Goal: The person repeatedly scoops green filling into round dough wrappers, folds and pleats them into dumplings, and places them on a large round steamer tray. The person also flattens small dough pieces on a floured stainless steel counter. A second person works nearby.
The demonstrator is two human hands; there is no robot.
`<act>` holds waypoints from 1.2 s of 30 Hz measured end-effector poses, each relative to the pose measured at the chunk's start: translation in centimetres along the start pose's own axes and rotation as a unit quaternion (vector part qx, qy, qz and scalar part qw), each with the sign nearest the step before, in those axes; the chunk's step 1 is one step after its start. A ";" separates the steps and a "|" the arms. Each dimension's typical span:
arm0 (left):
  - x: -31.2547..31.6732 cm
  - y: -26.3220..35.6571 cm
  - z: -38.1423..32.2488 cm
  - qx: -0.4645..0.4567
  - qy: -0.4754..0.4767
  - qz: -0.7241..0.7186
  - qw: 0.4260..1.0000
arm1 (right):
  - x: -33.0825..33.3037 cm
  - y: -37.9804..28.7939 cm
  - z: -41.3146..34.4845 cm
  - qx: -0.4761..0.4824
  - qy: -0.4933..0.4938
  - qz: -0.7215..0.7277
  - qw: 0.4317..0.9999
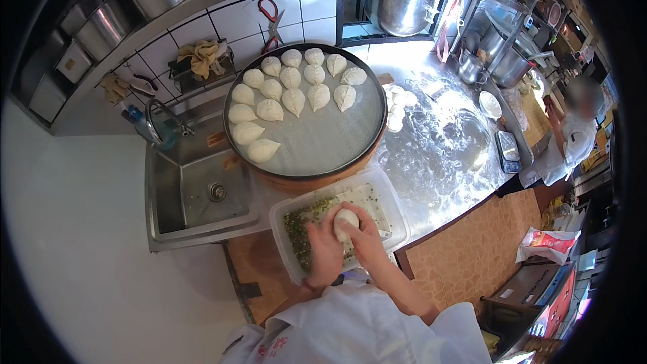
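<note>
Between my left hand (325,245) and my right hand (366,237) is a white dough bun (346,223), held by the fingers of both. Below them lies a translucent plastic tub (399,212) with chopped green filling (298,235) inside, mostly along its left side. Just beyond the tub, a large round tray (323,146) with a dark rim bears several pleated, pointed dough buns in rows at its back and left. Several small dough pieces (399,106) sit on the counter right of the tray, partly hidden behind its rim.
A steel sink (192,192) is left of the tray. The steel counter (434,162) at right is dusted with flour and bears a white bowl (490,104) and a scale (507,147). Red-handled scissors (273,23) hang on the tiled wall. Another person (571,136) stands at far right.
</note>
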State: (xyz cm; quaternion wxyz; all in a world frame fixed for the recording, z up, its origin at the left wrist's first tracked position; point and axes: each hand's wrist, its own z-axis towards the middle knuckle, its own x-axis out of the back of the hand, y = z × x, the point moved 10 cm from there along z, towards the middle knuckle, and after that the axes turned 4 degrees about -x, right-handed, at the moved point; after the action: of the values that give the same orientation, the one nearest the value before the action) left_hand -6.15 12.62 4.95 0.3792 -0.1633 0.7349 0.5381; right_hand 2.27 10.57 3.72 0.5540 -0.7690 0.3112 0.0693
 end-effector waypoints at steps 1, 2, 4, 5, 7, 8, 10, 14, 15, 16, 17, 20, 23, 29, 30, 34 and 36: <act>1.1 -0.5 0.2 0.027 0.023 -0.052 0.998 | 0.4 0.2 0.3 -0.016 -0.004 0.046 0.999; 2.3 -0.8 0.4 0.054 0.046 -0.104 0.992 | 0.4 -0.1 0.3 -0.017 -0.007 0.022 1.000; 3.6 -1.8 0.5 0.115 0.065 -0.177 0.975 | -0.1 -0.7 0.1 -0.021 -0.016 -0.023 0.999; 3.7 -2.4 0.7 0.151 0.059 -0.199 0.967 | -1.4 -3.3 -0.4 0.085 -0.038 -0.185 0.978; 3.1 -3.2 0.6 0.223 0.050 -0.241 0.943 | -5.4 -6.5 -2.5 0.281 -0.078 -0.480 0.828; 3.3 -3.1 0.6 0.218 0.062 -0.229 0.947 | -5.7 -6.7 -2.8 0.291 -0.074 -0.472 0.829; 2.5 -2.5 0.7 0.209 0.081 -0.205 0.953 | -6.0 -7.3 -3.1 0.314 -0.064 -0.461 0.828; 1.3 -1.8 1.3 0.146 -0.028 -0.299 0.942 | -1.3 -10.6 -5.7 0.345 0.127 -0.383 0.847; 0.9 -1.5 1.6 0.139 -0.039 -0.324 0.935 | -1.8 -9.9 -6.0 0.332 0.101 -0.440 0.828; 0.3 -1.1 2.0 0.131 -0.050 -0.349 0.927 | -2.0 -9.0 -6.4 0.317 0.074 -0.495 0.805; 0.8 -1.2 2.3 0.132 -0.005 -0.341 0.931 | -2.3 -8.1 -6.7 0.300 0.047 -0.549 0.779; 1.1 -1.0 2.2 0.129 0.087 -0.311 0.938 | -3.7 -7.6 -6.8 0.327 0.048 -0.559 0.761; 0.8 -0.4 1.9 0.112 0.079 -0.286 0.948 | -4.0 -7.4 -6.2 0.312 0.053 -0.559 0.766; 0.6 -0.3 1.5 0.105 0.094 -0.283 0.949 | -4.3 -7.2 -6.3 0.370 0.060 -0.569 0.732; 0.6 -0.1 1.4 0.102 0.101 -0.277 0.950 | -4.4 -7.2 -6.4 0.381 0.060 -0.570 0.726; 0.7 0.1 1.3 0.099 0.097 -0.279 0.950 | -4.8 -6.7 -6.4 0.367 0.031 -0.624 0.689; 1.3 -0.6 1.5 0.096 0.050 -0.292 0.950 | -4.6 -6.3 -6.2 0.349 0.007 -0.653 0.672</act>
State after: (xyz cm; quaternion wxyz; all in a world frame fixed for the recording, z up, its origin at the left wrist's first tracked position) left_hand -6.07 13.95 3.44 0.4965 -0.3603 0.7211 0.3221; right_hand 0.60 8.07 13.27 0.6839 -0.5274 -0.2647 -0.4289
